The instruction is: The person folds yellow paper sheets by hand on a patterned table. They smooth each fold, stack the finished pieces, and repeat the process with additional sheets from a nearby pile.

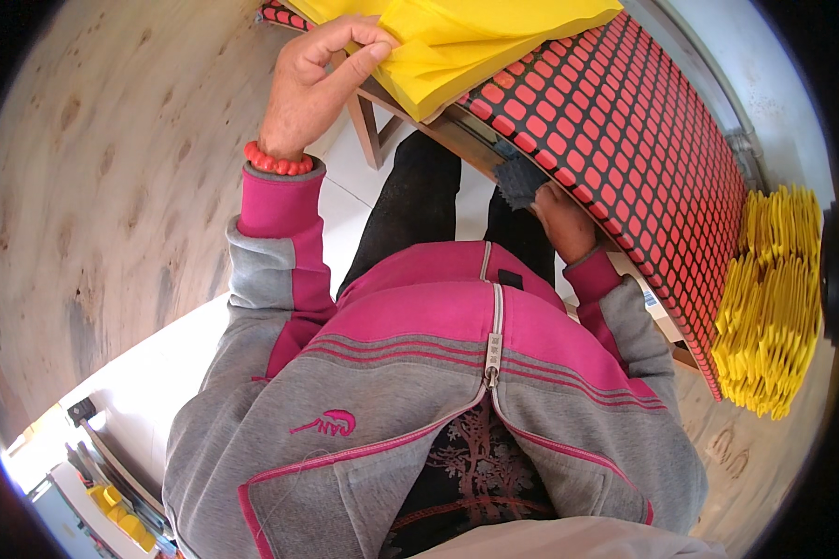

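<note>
My left hand (322,84) reaches over the table's near-left corner and pinches a fold of yellow cloth (494,42) between thumb and fingers. The cloth looks layered and lies partly over the table edge, wrinkled beside my thumb; its far part runs out of view. A red bead bracelet (278,162) circles that wrist. Below the table's front edge, my right hand (564,222) is closed on a dark grey cloth piece (520,177) with a jagged edge. The tabletop partly hides these fingers.
The table (615,102) has a red and black patterned cover and wooden legs (368,135). Folded yellow pieces (774,307) are stacked at its right end, near the wall. A large wooden board (93,205) fills the left side. Yellow items (121,517) sit at lower left.
</note>
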A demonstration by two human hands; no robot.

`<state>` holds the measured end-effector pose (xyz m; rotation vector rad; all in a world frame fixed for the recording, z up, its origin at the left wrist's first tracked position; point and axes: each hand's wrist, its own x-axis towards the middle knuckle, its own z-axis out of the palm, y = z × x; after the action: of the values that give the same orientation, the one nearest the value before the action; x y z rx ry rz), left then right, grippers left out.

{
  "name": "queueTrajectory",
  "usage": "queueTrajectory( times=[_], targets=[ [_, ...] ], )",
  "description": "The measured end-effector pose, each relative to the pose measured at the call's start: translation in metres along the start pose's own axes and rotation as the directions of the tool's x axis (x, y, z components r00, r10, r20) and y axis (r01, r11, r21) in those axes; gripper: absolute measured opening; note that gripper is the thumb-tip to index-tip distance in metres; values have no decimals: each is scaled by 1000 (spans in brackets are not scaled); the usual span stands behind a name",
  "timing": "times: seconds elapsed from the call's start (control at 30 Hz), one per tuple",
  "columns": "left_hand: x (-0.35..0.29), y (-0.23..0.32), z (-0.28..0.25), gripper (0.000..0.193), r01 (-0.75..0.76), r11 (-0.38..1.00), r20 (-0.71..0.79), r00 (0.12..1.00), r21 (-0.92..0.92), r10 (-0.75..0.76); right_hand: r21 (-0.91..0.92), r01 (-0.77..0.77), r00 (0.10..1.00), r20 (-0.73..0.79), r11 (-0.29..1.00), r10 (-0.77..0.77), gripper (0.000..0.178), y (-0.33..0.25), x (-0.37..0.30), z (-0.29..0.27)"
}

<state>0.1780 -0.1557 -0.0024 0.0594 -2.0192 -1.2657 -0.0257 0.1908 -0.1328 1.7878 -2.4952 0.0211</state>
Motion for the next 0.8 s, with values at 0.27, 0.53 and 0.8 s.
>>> queueTrajectory(
  times=[0.27, 0.53, 0.8],
  targets=[
    [0, -3, -1, 10, -84, 995, 32, 996, 45, 83, 424, 408, 875, -435, 809, -213, 19, -80, 29, -144],
    [2, 0, 2, 11, -46, 998, 19, 999, -33, 46, 279, 502, 728, -648, 818, -225, 19, -92, 141, -207],
    [0, -1, -3, 11, -27, 999, 76, 997, 40, 24, 272, 497, 737, -634, 824, -236, 17, -96, 164, -187]
  ],
)
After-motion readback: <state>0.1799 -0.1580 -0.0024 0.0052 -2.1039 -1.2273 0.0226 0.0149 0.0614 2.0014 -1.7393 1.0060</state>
